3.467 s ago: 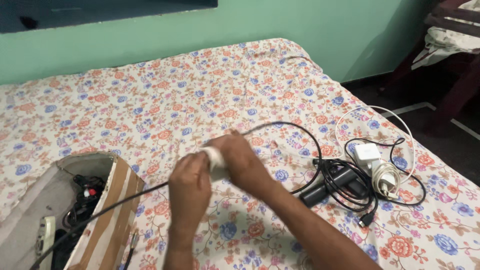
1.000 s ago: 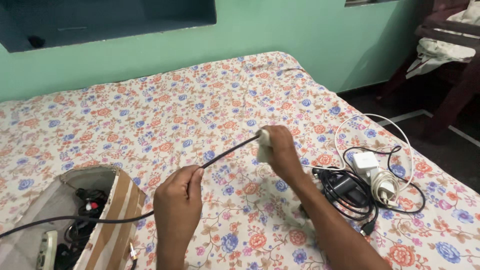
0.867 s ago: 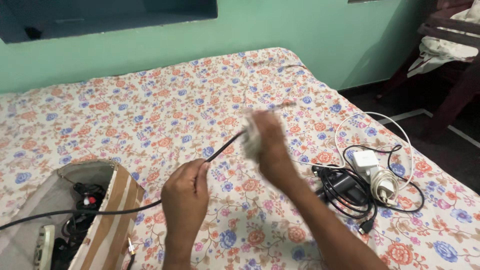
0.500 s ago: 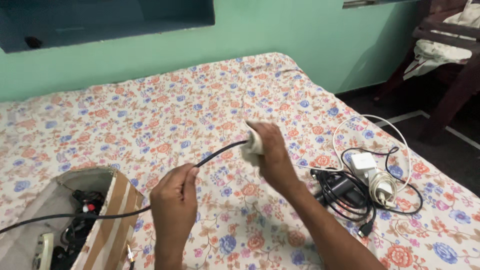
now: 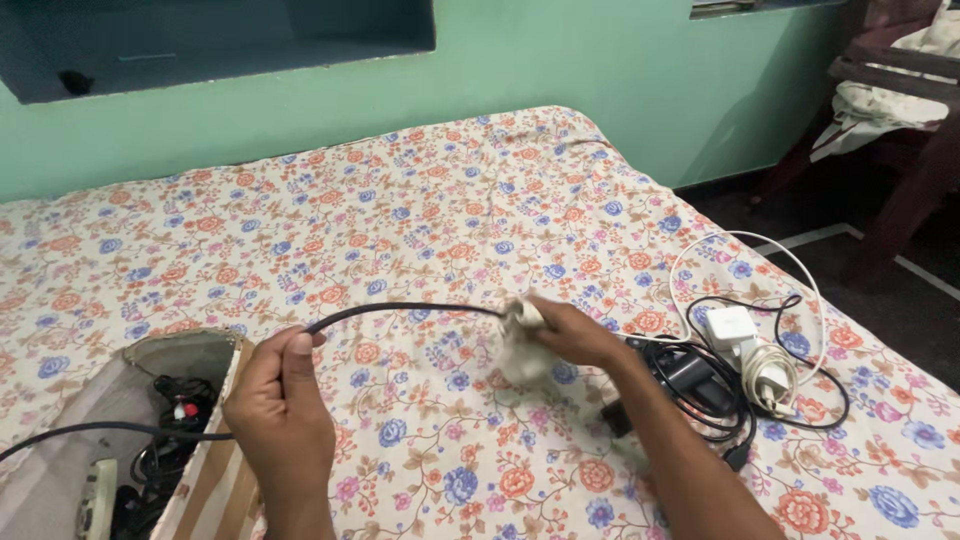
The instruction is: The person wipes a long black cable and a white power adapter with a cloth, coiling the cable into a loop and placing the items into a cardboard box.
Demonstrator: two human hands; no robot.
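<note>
Now a thin, smooth black cable is stretched above the floral bedsheet, pinched by the left hand and wrapped in a crumpled white cloth clasped by the right hand. Since half a second ago, both hands have been lowered and drawn apart.

Two hands — left hand, right hand — one black cable, one white cloth, one cardboard box, two white chargers.
</note>
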